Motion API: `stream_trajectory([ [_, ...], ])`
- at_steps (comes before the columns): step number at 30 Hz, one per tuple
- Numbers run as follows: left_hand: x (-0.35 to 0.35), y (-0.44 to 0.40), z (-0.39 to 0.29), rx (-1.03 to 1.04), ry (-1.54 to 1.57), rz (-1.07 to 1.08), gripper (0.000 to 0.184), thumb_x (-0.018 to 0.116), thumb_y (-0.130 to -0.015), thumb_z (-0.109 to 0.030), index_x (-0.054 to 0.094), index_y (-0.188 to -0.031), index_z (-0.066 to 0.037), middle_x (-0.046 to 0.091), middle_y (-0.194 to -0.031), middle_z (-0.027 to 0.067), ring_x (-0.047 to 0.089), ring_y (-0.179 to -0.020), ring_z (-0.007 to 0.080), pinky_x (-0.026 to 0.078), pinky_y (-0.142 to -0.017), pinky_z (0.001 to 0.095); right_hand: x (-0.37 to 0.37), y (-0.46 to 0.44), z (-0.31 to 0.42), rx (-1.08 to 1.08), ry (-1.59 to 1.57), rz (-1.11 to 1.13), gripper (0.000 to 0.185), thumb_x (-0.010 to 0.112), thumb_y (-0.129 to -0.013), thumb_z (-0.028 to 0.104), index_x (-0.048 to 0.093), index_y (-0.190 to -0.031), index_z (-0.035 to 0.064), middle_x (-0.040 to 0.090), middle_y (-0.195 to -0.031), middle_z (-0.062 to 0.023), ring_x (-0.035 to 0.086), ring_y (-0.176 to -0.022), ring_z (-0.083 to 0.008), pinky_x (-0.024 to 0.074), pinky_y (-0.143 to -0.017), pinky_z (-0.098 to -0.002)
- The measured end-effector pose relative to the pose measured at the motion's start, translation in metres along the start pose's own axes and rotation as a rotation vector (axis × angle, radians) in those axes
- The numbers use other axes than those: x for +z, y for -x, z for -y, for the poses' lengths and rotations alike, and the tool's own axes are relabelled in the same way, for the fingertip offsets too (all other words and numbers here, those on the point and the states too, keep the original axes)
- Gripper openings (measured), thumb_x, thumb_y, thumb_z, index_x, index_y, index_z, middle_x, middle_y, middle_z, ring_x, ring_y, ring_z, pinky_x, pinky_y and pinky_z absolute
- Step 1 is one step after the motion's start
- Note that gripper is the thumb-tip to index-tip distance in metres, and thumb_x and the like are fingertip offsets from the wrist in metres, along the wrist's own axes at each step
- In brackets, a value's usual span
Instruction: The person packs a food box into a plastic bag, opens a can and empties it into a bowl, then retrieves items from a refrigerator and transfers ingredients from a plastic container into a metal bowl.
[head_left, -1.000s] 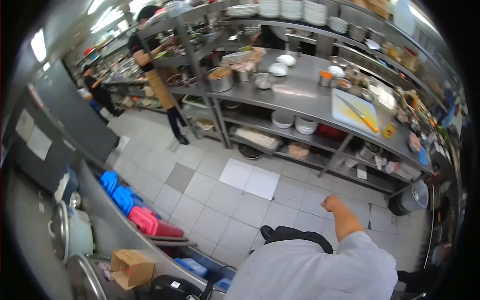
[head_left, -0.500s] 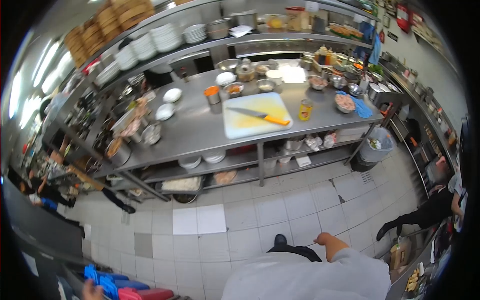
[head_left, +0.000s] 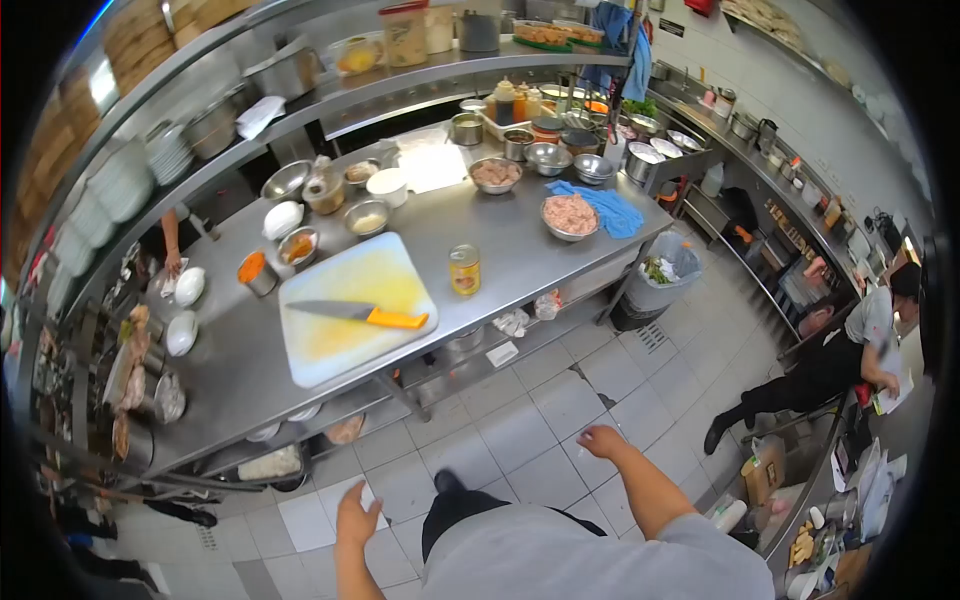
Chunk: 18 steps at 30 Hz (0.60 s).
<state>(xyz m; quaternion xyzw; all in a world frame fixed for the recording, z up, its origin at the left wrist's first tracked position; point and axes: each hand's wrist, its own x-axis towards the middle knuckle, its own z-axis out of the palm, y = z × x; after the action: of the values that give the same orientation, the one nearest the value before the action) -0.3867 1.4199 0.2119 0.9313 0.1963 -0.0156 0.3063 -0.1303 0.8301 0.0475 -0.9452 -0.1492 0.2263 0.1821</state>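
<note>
Bins have left view and the left hand [head_left: 357, 515] has moved fully in, its thumb spread from its fingers; the right hand [head_left: 602, 441] is loosely curled. Beyond them, a knife [head_left: 398, 318] lies on a cutting board [head_left: 350, 265], left of a yellow can [head_left: 464, 270] on the metal table [head_left: 225, 370].

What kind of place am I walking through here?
Most likely a restaurant kitchen: there's a steel counter with a knife on a cutting board, bowls of raw meat, and stacked plates on the shelf above.
</note>
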Motion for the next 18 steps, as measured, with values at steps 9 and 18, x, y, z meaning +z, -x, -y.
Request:
stream_trajectory([
  [9, 0.007, -0.262, -0.216, 0.191, 0.751, 0.09, 0.074, 0.076, -0.088, -0.005, 0.046, -0.155, -0.004, 0.057, -0.15, 0.0184, 0.056, -0.137, 0.0331, 0.052, -0.103, 0.0446, -0.154, -0.126, 0.18, -0.302, -0.175, -0.016, 0.045, 0.07, -0.099, 0.041, 0.07, -0.129, 0.0082, 0.065, -0.131, -0.0191, 0.064, -0.117, -0.0389, 0.0523, -0.101, -0.0441],
  [18, 0.07, -0.494, -0.314, 0.278, 0.732, 0.179, 0.107, 0.091, -0.077, -0.011, 0.028, -0.163, -0.003, 0.041, -0.159, 0.0201, 0.056, -0.137, 0.033, 0.051, -0.109, 0.0399, -0.283, -0.204, 0.21, -0.243, -0.291, -0.079, 0.034, 0.072, -0.099, 0.028, 0.071, -0.126, 0.007, 0.069, -0.121, -0.0165, 0.067, -0.101, -0.0309, 0.0559, -0.084, -0.0402],
])
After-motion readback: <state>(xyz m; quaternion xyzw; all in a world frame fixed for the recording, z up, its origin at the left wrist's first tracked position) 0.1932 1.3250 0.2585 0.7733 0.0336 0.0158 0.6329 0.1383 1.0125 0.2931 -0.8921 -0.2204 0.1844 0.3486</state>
